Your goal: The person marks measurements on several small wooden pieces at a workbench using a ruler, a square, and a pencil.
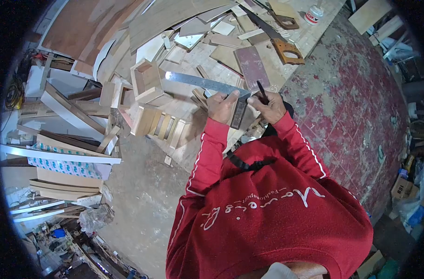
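My left hand (220, 108) is closed around a try square near its corner. The square's metal blade (198, 82) points left over the workbench, and its dark stock (239, 113) angles down toward my body. Fingers of my right hand (272, 109) pinch the square's other side, and the same hand carries a slim black marking pen (261, 89), tip upward. Left of the blade stands an open wooden box (148, 80). Below it, nearer me, sits a small slatted wooden piece (161, 124). A reddish-brown board (251, 68) lies just beyond the square.
A wood-handled handsaw (287, 52) lies near the bench's right edge, with another saw (285, 22) behind it. A white jar (313, 15) stands at the far corner. Plywood offcuts (188, 41) cover the bench's back. Stacked boards (72, 111) fill the left side.
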Demonstrator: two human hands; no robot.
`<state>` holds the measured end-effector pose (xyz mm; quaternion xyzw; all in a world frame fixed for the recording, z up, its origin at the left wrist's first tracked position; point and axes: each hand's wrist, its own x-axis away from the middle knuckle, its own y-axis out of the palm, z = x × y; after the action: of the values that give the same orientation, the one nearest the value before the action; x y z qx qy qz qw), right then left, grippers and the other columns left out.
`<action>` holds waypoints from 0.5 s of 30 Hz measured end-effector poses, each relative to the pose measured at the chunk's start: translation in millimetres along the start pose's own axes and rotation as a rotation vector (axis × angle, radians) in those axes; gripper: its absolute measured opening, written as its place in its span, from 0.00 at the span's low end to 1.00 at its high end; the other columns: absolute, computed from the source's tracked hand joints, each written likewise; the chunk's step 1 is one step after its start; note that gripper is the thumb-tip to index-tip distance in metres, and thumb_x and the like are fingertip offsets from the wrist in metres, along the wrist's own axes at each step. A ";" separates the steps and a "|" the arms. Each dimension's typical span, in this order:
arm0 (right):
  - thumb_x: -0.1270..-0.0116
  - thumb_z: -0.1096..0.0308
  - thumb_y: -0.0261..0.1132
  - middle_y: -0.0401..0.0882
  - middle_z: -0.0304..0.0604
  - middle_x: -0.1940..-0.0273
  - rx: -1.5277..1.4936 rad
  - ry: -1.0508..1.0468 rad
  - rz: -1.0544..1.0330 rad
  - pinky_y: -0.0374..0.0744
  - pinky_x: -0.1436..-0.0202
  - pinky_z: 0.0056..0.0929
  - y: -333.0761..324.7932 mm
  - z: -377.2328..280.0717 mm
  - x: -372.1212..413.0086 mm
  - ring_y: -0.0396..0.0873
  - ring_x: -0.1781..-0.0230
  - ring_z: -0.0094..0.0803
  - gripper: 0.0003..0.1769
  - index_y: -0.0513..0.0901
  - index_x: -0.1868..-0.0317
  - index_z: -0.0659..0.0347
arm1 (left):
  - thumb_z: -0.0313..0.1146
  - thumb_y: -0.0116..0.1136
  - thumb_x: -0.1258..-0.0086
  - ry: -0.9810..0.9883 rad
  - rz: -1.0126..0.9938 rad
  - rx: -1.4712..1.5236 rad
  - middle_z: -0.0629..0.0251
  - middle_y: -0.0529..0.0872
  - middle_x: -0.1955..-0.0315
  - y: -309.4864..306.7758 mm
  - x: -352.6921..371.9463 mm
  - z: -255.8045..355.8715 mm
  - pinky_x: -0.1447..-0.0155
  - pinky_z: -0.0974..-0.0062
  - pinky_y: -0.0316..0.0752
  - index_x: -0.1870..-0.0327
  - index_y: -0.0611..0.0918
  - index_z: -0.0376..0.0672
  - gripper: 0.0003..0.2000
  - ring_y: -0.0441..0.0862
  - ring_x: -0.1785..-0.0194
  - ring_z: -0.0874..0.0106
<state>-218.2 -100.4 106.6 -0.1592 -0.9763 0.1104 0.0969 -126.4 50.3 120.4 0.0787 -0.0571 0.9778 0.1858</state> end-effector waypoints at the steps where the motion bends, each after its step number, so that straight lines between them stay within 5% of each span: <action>1: 0.38 0.59 0.62 0.73 0.32 0.81 -0.001 0.000 0.005 0.69 0.75 0.22 -3.3 1.3 -0.9 0.70 0.80 0.19 0.14 0.82 0.71 0.63 | 0.39 0.67 0.45 0.017 -0.001 -0.005 0.74 0.74 0.84 0.4 -0.4 -1.6 0.72 0.80 0.63 0.80 0.81 0.34 0.15 0.65 0.78 0.83; 3: 0.34 0.52 0.55 0.72 0.33 0.83 -0.421 0.073 0.176 0.68 0.77 0.24 -10.9 4.8 -5.5 0.69 0.82 0.21 0.21 0.81 0.71 0.64 | 0.40 0.68 0.46 0.032 -0.005 -0.008 0.75 0.75 0.84 1.5 -1.2 -4.7 0.71 0.80 0.63 0.80 0.81 0.35 0.15 0.65 0.78 0.82; 4: 0.34 0.52 0.55 0.72 0.33 0.83 -0.421 0.073 0.179 0.68 0.77 0.24 -13.6 6.9 -8.7 0.69 0.82 0.21 0.21 0.81 0.71 0.64 | 0.40 0.68 0.46 0.023 -0.024 -0.028 0.74 0.75 0.83 0.7 -2.3 -5.5 0.71 0.81 0.64 0.79 0.82 0.35 0.15 0.66 0.78 0.82; 6: 0.32 0.48 0.50 0.68 0.33 0.85 -0.208 -0.087 0.513 0.65 0.79 0.26 -18.8 11.3 -13.3 0.67 0.84 0.21 0.27 0.80 0.73 0.65 | 0.39 0.68 0.46 0.016 -0.048 -0.052 0.74 0.76 0.83 -0.8 -3.6 -5.9 0.70 0.81 0.64 0.79 0.82 0.35 0.14 0.67 0.77 0.82; 7: 0.32 0.51 0.52 0.69 0.35 0.84 -0.242 0.081 0.471 0.64 0.79 0.26 -30.2 7.7 -9.6 0.67 0.83 0.21 0.26 0.79 0.73 0.67 | 0.41 0.67 0.45 0.061 -0.027 -0.082 0.74 0.74 0.84 -1.1 -3.5 -5.3 0.73 0.80 0.62 0.81 0.80 0.34 0.16 0.65 0.78 0.83; 10: 0.32 0.55 0.53 0.72 0.37 0.83 -0.184 0.029 0.477 0.64 0.78 0.27 -40.7 34.9 -7.0 0.67 0.82 0.22 0.23 0.79 0.73 0.67 | 0.41 0.66 0.44 0.087 -0.018 -0.121 0.74 0.73 0.86 -3.1 -5.5 -10.3 0.75 0.79 0.60 0.82 0.79 0.33 0.18 0.64 0.79 0.83; 15: 0.40 0.70 0.60 0.78 0.42 0.74 -0.147 -0.345 0.331 0.74 0.67 0.25 -23.1 -36.5 16.7 0.76 0.73 0.28 0.09 0.81 0.67 0.69 | 0.37 0.65 0.44 0.061 -0.025 -0.058 0.74 0.74 0.87 0.0 2.0 8.3 0.76 0.79 0.60 0.80 0.80 0.33 0.15 0.65 0.80 0.83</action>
<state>-232.2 -109.5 149.8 -0.3024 -0.9444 0.0791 -0.1024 -127.1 49.8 128.9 0.0440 -0.0786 0.9752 0.2020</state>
